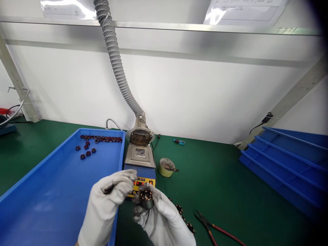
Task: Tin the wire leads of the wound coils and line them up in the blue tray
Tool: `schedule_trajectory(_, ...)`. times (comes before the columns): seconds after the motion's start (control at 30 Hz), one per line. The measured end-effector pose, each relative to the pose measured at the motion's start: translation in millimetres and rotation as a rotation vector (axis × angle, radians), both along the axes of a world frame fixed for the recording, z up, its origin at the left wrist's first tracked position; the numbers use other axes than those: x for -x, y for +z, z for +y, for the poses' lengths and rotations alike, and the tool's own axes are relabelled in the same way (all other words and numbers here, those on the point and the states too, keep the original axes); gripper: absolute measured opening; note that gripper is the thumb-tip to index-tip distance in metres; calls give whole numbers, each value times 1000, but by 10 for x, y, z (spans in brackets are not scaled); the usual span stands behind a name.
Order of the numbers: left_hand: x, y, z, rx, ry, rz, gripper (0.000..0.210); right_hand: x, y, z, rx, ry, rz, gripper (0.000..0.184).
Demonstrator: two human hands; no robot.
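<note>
My right hand (164, 212), in a white glove with dark-stained fingertips, grips a small round motor stator (146, 200) with a dark ring and copper windings. Its wound face points up. Just left of it and higher, my left hand (110, 196) is gloved too, its thumb and fingers pinched together. Whatever the pinch holds, if anything, is too small to make out. Both hands are in front of a solder pot (140, 155) with a yellow panel and lit red digits, partly covered by my fingers. More stators (189, 227) lie on the bench beside my right wrist.
A blue tray (64, 184) on the left holds several stators (102, 139) near its far end. Pliers with red handles (214, 227) and a small round tin (166, 167) lie to the right. Blue trays (287, 167) are stacked far right. A grey duct (115, 58) hangs above.
</note>
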State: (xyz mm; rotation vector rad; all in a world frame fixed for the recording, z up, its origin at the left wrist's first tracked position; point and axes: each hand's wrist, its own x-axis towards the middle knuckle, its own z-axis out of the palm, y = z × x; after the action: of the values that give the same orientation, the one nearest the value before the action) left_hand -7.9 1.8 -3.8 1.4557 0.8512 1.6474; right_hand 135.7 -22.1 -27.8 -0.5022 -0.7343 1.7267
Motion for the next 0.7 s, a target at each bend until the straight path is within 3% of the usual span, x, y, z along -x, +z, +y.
schedule_trajectory(0.1,-25,50,-45,-44,22,245,26,5,11,1,0,-34,17,23)
schedule_trajectory(0.17,-70,75,-66,-170,12,501,44,23,40,9,-26,-103,18,16)
schedule_trajectory(0.23,-110,85,-71,-312,42,641,46,39,71,18,-53,-164,8,14)
schedule_trajectory(0.33,-117,91,-50,-483,43,632,38,38,78,21,-57,-177,-22,16)
schedule_trajectory(0.4,-89,93,-27,-508,-21,551,37,29,50,15,-50,-156,-39,16)
schedule_trajectory(0.5,-61,70,6,-352,-113,379,31,32,-8,11,-43,-103,-89,22)
schedule_trajectory(0.6,-96,23,24,-42,-158,139,15,46,-38,26,-49,-72,-136,32)
schedule_trajectory(0.7,-127,19,18,210,-155,-151,14,32,-29,41,-74,-87,-158,34)
